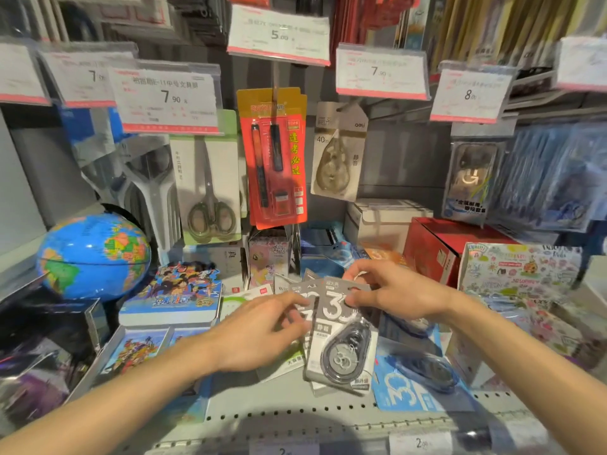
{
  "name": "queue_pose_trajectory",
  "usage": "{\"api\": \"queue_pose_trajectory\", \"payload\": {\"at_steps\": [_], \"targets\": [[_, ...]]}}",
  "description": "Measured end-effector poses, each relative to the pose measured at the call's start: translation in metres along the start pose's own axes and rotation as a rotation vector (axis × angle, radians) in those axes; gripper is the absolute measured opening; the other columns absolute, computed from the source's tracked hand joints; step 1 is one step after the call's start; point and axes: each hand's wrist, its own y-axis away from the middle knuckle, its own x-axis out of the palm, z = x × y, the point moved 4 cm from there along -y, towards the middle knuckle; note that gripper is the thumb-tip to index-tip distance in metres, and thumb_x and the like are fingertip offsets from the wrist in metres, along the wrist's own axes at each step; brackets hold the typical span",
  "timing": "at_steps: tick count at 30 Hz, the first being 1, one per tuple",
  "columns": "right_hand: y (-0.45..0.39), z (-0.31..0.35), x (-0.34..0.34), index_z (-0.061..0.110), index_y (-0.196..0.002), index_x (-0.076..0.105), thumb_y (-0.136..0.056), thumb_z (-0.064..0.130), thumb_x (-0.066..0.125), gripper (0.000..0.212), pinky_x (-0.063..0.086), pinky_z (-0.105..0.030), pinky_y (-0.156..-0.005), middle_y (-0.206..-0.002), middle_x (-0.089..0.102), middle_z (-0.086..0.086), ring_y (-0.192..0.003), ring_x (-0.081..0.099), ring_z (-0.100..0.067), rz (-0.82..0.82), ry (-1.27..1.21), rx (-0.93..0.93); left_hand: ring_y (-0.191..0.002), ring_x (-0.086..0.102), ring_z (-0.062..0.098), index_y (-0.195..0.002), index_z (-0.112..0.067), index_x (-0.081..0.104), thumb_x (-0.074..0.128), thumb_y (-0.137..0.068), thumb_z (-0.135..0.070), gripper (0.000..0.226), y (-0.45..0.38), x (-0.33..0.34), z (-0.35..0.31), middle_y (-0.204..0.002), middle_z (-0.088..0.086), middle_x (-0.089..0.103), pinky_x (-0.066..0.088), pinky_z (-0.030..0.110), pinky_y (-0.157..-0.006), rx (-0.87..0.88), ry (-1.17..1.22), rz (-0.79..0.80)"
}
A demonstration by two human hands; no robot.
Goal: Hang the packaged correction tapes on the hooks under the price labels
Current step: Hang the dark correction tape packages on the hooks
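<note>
Near the shelf's (pixel 295 412) front edge, the left hand (pixel 259 336) and right hand (pixel 394 295) both pinch a fanned stack of grey correction tape packs (pixel 338 339). Farther back, 1 beige tape pack (pixel 338 152) hangs beneath the 7.90 price label (pixel 381 73), right of a red pen pack (pixel 274 159).

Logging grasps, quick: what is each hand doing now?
Left hand: pinches the grey correction tape packs.
Right hand: pinches the same packs' top edge.
</note>
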Motion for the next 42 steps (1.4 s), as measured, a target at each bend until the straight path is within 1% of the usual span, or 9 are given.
{"api": "queue_pose_trajectory", "payload": {"at_steps": [5, 13, 20, 23, 26, 32, 34, 37, 42], "targets": [[-0.003, 0.011, -0.018, 0.028, -0.098, 0.065, -0.086, 0.038, 0.074, 0.018, 0.05, -0.048, -0.077, -0.091, 0.072, -0.015, -0.074, 0.061, -0.023, -0.114, -0.074, -0.05, -0.084, 0.067, 0.013, -0.124, -0.033, 0.053, 0.062, -0.096, -0.037, 0.029, -0.014, -0.003, -0.011, -0.092, -0.004, 0.073, 0.053, 0.036, -0.085, -0.008, 0.353, -0.042], [0.005, 0.023, -0.039, 0.021, -0.108, 0.066, -0.086, 0.023, 0.077, 0.024, 0.048, -0.016, -0.067, -0.091, 0.072, 0.006, -0.075, 0.067, -0.003, -0.341, -0.22, -0.088, -0.06, 0.063, 0.016, -0.096, -0.015, 0.059, 0.065, -0.097, -0.023, 0.01, -0.034, -0.013, -0.016, -0.069, -0.001, 0.062, 0.054, 0.031, -0.062, -0.034, 0.648, -0.092], [0.035, 0.009, -0.058, 0.04, -0.151, 0.022, -0.085, 0.057, 0.068, 0.083, 0.047, -0.016, -0.089, -0.123, 0.06, 0.022, -0.099, 0.062, 0.012, -0.415, -0.107, -0.068, -0.061, 0.064, 0.014, -0.096, -0.011, 0.059, 0.064, -0.096, -0.016, 0.007, -0.052, -0.022, -0.055, -0.07, 0.005, 0.062, 0.057, 0.031, -0.061, -0.058, 0.729, -0.316], [0.051, 0.0, -0.065, 0.044, -0.153, 0.012, -0.074, 0.068, 0.071, 0.101, 0.038, -0.031, -0.112, -0.145, 0.045, 0.026, -0.129, 0.046, 0.007, -0.418, -0.014, -0.156, -0.057, 0.061, 0.013, -0.093, -0.008, 0.056, 0.064, -0.097, -0.013, 0.009, -0.062, -0.024, -0.086, -0.062, 0.003, 0.056, 0.057, 0.03, -0.06, -0.056, 0.727, -0.389], [0.068, -0.007, -0.075, 0.064, -0.138, 0.01, -0.075, 0.048, 0.082, 0.097, 0.033, -0.007, -0.103, -0.129, 0.036, 0.055, -0.123, 0.035, 0.026, -0.4, -0.007, -0.246, -0.052, 0.059, 0.015, -0.09, -0.008, 0.055, 0.063, -0.096, -0.009, 0.01, -0.073, -0.023, -0.123, -0.058, 0.003, 0.055, 0.052, 0.03, -0.059, -0.037, 0.717, -0.449], [0.09, -0.036, -0.106, 0.044, -0.153, -0.015, -0.077, 0.051, 0.077, 0.12, 0.023, -0.014, -0.103, -0.149, 0.004, 0.035, -0.129, 0.012, 0.021, -0.544, 0.029, -0.23, -0.057, 0.06, 0.018, -0.096, -0.004, 0.057, 0.063, -0.097, -0.012, 0.01, -0.092, -0.016, -0.183, -0.062, 0.003, 0.059, 0.054, 0.029, -0.06, -0.012, 0.699, -0.483], [0.095, -0.042, -0.115, 0.045, -0.152, -0.016, -0.079, 0.051, 0.076, 0.118, 0.019, -0.013, -0.105, -0.148, 0.002, 0.036, -0.133, 0.012, 0.019, -0.552, 0.022, -0.239, -0.07, 0.066, 0.017, -0.1, -0.016, 0.062, 0.064, -0.097, -0.026, 0.011, -0.093, -0.019, -0.193, -0.076, 0.0, 0.067, 0.056, 0.026, -0.068, 0.007, 0.522, -0.519], [0.101, -0.048, -0.131, 0.05, -0.149, -0.014, -0.078, 0.048, 0.077, 0.116, 0.021, -0.013, -0.104, -0.146, 0.01, 0.034, -0.133, 0.019, 0.016, -0.601, 0.053, -0.266, -0.093, 0.064, 0.004, -0.117, -0.031, 0.061, 0.054, -0.097, -0.048, 0.027, -0.086, -0.038, -0.203, -0.1, -0.017, 0.066, 0.056, 0.03, -0.079, 0.145, -0.2, -0.701], [0.108, -0.05, -0.153, 0.046, -0.151, -0.017, -0.082, 0.045, 0.076, 0.115, 0.033, -0.018, -0.096, -0.151, 0.019, 0.023, -0.124, 0.038, 0.004, -0.656, 0.12, -0.252, -0.093, 0.062, 0.031, -0.114, -0.007, 0.066, 0.067, -0.09, -0.023, 0.029, -0.075, -0.081, -0.225, -0.108, 0.01, 0.065, 0.055, 0.044, -0.066, 0.386, -0.833, -0.927]]}}
